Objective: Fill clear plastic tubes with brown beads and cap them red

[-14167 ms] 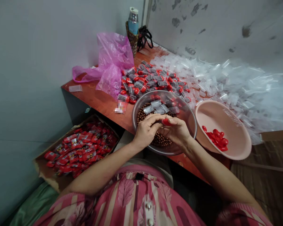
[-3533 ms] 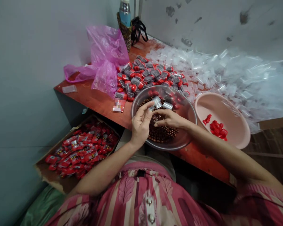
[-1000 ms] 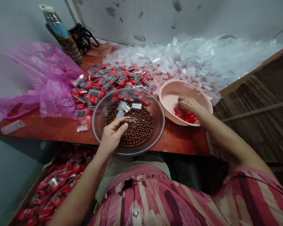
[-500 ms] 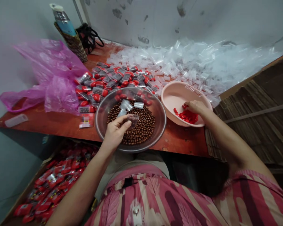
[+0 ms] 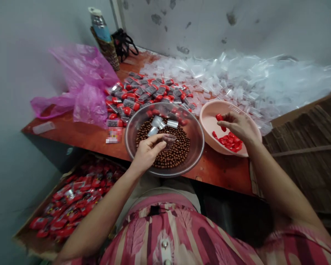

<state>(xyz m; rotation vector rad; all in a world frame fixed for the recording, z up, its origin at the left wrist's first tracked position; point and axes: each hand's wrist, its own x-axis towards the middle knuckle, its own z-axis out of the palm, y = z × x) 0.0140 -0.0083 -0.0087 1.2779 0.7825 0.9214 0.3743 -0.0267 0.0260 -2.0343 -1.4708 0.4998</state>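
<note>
My left hand (image 5: 150,150) pinches a small clear plastic container (image 5: 169,140) above a metal bowl (image 5: 129,147). Brown balls (image 5: 165,158) fill the bowl's bottom, with a few clear containers (image 5: 158,123) lying on top of them. Whether the held container has balls inside is hard to make out. Over the pink basin (image 5: 208,110), my right hand (image 5: 238,127) is closed on red caps (image 5: 219,117), one at the fingertips and another just below. More red caps (image 5: 231,142) lie at the bottom of the basin.
Behind the bowl are piled filled red-capped containers (image 5: 151,90). Clear empty containers (image 5: 237,77) heap along the wall. A purple bag (image 5: 91,95) and a flask (image 5: 102,29) stand left. Below is a box of red packets (image 5: 68,206); stacked cardboard (image 5: 306,147) is at right.
My right hand has lifted from the red caps in the basin, with caps now in its fingers. My left hand still holds the container over the bowl. The view has shifted left.
</note>
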